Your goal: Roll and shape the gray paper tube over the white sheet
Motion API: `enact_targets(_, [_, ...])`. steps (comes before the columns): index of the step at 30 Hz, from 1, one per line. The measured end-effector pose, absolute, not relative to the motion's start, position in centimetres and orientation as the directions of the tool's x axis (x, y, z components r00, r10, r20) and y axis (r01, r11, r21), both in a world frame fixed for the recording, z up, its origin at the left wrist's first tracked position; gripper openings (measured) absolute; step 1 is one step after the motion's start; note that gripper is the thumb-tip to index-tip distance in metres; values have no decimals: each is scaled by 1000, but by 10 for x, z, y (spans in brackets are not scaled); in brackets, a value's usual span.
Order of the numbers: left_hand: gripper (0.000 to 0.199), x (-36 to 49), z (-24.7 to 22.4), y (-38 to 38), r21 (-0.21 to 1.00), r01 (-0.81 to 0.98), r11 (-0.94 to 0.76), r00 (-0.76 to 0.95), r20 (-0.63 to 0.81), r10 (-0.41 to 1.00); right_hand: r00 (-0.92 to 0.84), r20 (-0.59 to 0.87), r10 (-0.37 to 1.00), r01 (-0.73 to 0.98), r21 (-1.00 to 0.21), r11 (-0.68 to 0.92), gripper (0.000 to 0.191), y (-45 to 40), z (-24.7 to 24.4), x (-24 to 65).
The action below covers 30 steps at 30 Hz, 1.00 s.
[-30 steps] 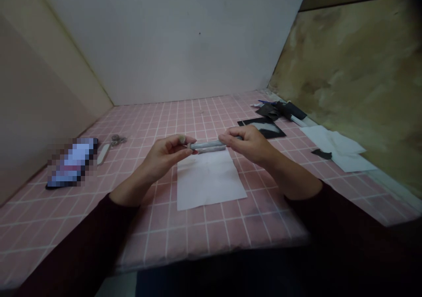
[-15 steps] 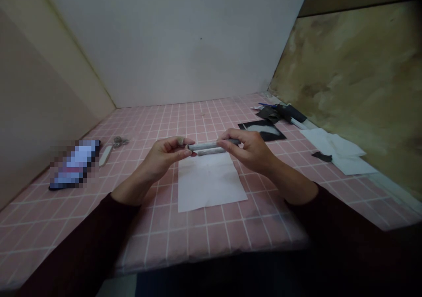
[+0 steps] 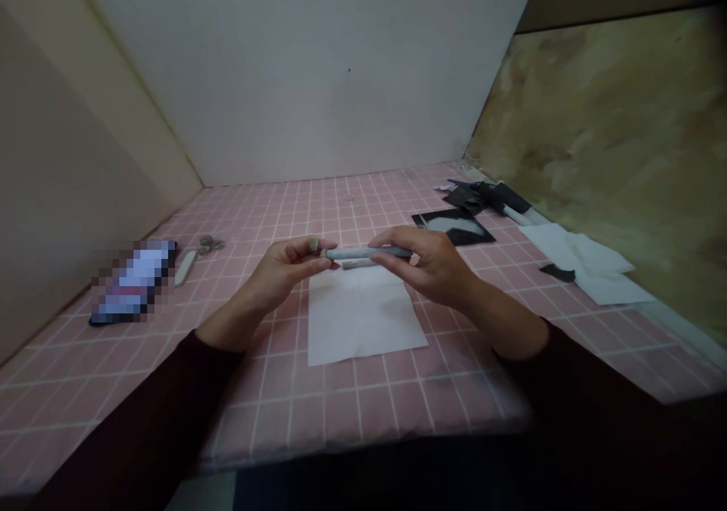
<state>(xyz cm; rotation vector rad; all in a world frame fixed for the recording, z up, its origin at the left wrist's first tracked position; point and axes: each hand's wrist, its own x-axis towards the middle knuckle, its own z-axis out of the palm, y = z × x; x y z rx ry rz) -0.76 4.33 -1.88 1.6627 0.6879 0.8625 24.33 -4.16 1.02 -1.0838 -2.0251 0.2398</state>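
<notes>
A slim grey stick is held level above the far end of a white sheet of paper. My left hand pinches its left end between thumb and fingers; a tan wrap covers part of one finger. My right hand is closed on the stick's right part, thumb below and fingers over the top. Just under it shows a second grey piece, partly hidden by my right hand. Whether it touches the paper I cannot tell.
On the left lie a blurred-out phone, a pale flat strip and a small grey clump. To the right are a dark sheet with pale dust, dark scraps and white papers. Walls stand behind and at both sides.
My right hand has slid a little to the left along the stick, and its fingers have shifted their hold. My left hand keeps its pinch. The view has moved slightly.
</notes>
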Motion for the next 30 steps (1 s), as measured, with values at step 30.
enact_targets(30, [19,5,-4,17,488,370,-791,662,459,593,-350,300,887,550,-701,454,28,-37,-5,232])
